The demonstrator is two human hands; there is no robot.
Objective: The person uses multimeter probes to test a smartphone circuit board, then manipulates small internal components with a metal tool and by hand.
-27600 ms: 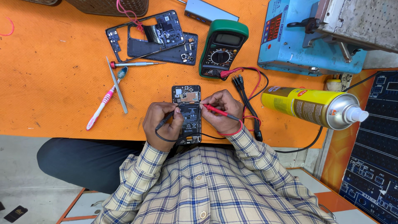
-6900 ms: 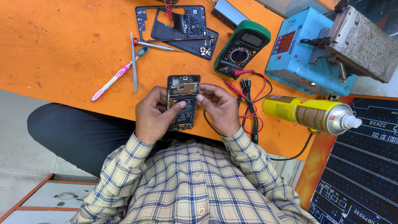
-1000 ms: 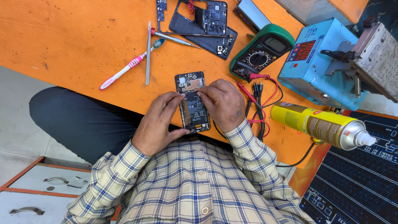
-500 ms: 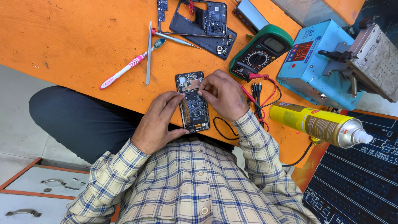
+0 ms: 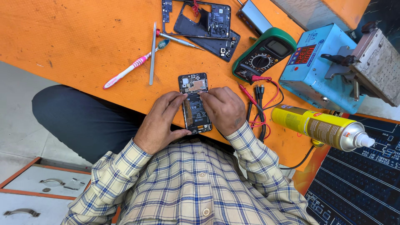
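Opened phone (image 5: 194,102): back cover off, board and battery exposed, lying face down at the near edge of the orange table (image 5: 75,46). Left hand (image 5: 160,123) clamped along its left side, thumb under the lower end. Right hand (image 5: 223,109) resting on its right side, fingertips pinched at the upper board; what they pinch cannot be told. Judged mid-work: disassembly done, internals under attention, reassembly outstanding. Removed frame and back parts (image 5: 204,23) lie well apart at the far side. Nearby: multimeter (image 5: 263,58) with leads, toothbrush (image 5: 131,68), yellow spray can (image 5: 318,127)
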